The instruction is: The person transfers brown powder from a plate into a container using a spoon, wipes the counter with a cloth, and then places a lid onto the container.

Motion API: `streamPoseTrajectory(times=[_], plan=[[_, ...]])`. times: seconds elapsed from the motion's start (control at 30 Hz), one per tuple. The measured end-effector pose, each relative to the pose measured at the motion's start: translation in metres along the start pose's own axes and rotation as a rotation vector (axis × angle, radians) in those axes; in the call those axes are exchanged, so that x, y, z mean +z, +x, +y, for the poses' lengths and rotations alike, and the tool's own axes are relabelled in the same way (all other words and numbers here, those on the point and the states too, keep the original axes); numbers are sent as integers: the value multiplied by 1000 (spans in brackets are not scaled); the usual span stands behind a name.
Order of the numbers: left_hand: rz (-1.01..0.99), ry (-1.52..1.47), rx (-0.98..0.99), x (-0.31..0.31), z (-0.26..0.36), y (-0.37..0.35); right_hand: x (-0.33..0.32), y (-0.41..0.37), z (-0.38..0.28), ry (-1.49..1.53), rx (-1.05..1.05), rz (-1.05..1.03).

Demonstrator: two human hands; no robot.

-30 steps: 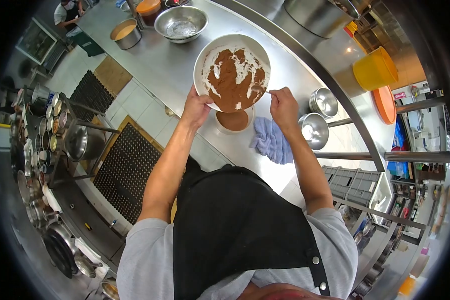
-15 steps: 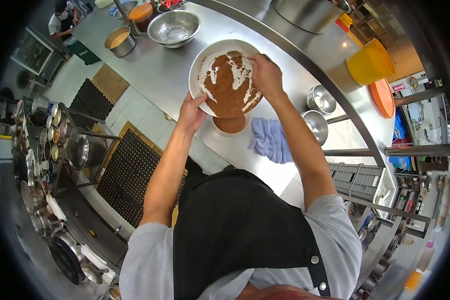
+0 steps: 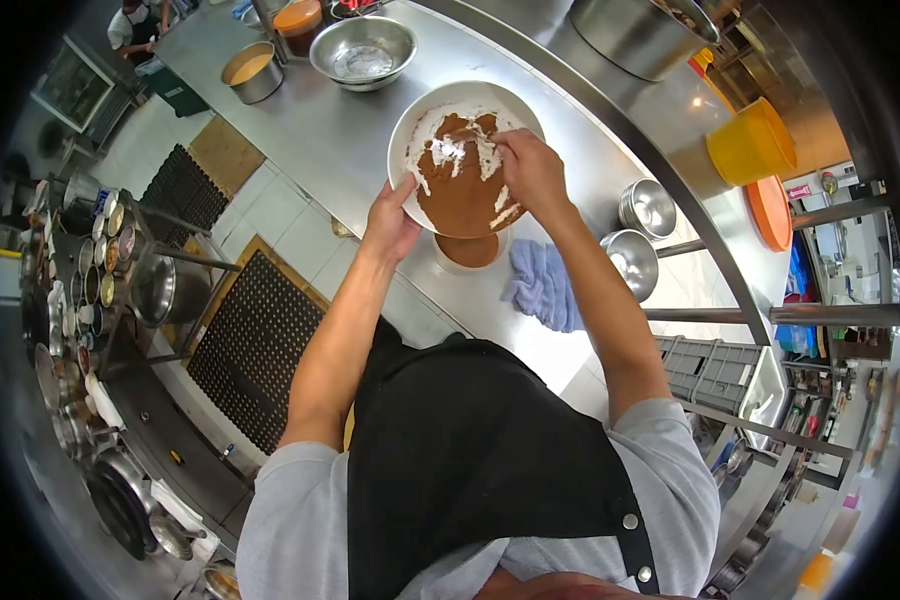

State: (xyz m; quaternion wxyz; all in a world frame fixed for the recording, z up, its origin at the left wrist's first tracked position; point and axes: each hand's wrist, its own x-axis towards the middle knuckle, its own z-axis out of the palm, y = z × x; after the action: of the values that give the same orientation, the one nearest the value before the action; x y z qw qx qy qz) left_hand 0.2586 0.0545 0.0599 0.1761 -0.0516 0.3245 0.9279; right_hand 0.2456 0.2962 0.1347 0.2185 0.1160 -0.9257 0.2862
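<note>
A large white bowl [image 3: 400,150] holds brown powder [image 3: 460,195] with patches of white powder. My left hand [image 3: 395,222] grips the bowl's lower left rim, thumb on the inside. Over the bowl's right side, my right hand [image 3: 532,172] is closed round what looks like a spoon, its end in the powder. Below the bowl, partly covered by it, a smaller white container [image 3: 470,268] with brown powder stands on the steel table [image 3: 310,150]. A crumpled blue cloth [image 3: 545,287] lies to the right of the container.
Beyond the bowl stand a steel bowl [image 3: 363,53], a round pan [image 3: 252,72] and an orange-lidded tub [image 3: 298,27]. A metal rail [image 3: 610,90] crosses at the right, near steel bowls [image 3: 630,262] and a yellow container [image 3: 752,142]. A person [image 3: 135,30] is at the far left.
My right hand has moved from the bowl's upper right rim to over the powder, now holding the spoon. The white patches have shifted near the top.
</note>
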Motion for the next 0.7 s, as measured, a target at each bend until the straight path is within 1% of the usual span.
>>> streamPoseTrajectory(times=[0.07,0.17,0.3,0.37,0.47,0.5,0.53,0.6,0.63,0.7], plan=[[-30,-23,9,2,1,0,8,-2,-3,-7,8,-2],[-27,-37,17,6,1,-1,11,-20,-9,-59,-52,-237],[-59,-82,25,8,-3,-4,-3,-43,0,-20,-107,-236],[-37,-102,26,7,-7,-3,-15,-40,7,-30,76,-134],[-30,-170,17,2,-12,6,-12,-43,18,-26,138,-71],[-35,-167,16,3,-12,6,-13,-48,13,-4,137,-120],[-29,-172,32,4,-14,6,-12,-56,9,-5,141,-114],[-29,-170,41,11,-12,4,-4,-72,7,-36,75,-210],[-33,-158,43,12,-11,3,0,-80,7,5,41,-193],[-39,-142,25,14,-8,3,-4,-89,2,4,88,-172]])
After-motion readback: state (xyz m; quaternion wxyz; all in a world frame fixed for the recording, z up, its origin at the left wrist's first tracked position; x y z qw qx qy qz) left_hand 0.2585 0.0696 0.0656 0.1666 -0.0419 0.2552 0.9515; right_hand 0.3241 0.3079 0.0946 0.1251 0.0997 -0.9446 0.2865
